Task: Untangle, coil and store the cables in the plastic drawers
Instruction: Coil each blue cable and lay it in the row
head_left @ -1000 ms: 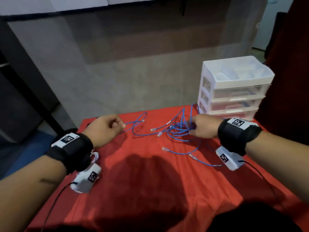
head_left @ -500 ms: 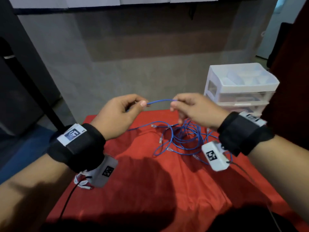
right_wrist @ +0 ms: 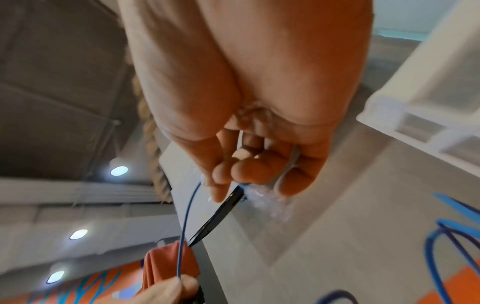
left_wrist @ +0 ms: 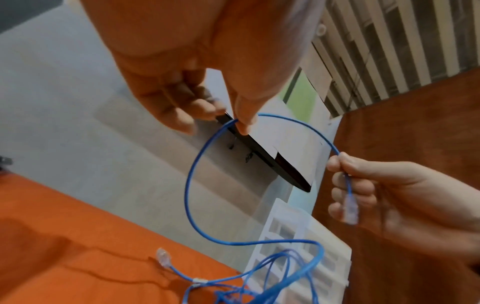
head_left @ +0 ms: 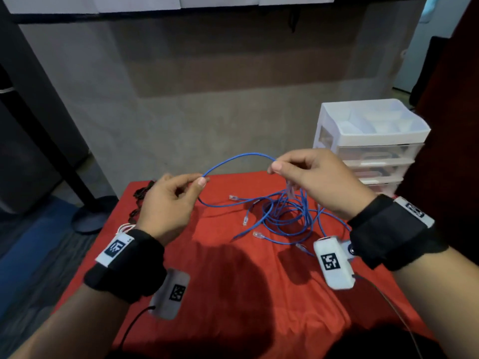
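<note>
Holding one blue cable [head_left: 234,158] up between both hands, above the red table [head_left: 233,294]. Your left hand [head_left: 166,203] pinches it between thumb and fingertip; from there it drops back toward the cable pile [head_left: 282,216] lying on the cloth. Your right hand [head_left: 318,180] pinches it near the end, fingers curled, with the clear plug [left_wrist: 350,209] hanging below the grip. Between your hands the cable arches upward. Other loose plugs lie beside the pile. Plastic drawers [head_left: 370,149] stand at the table's far right, just behind your right hand, all closed.
</note>
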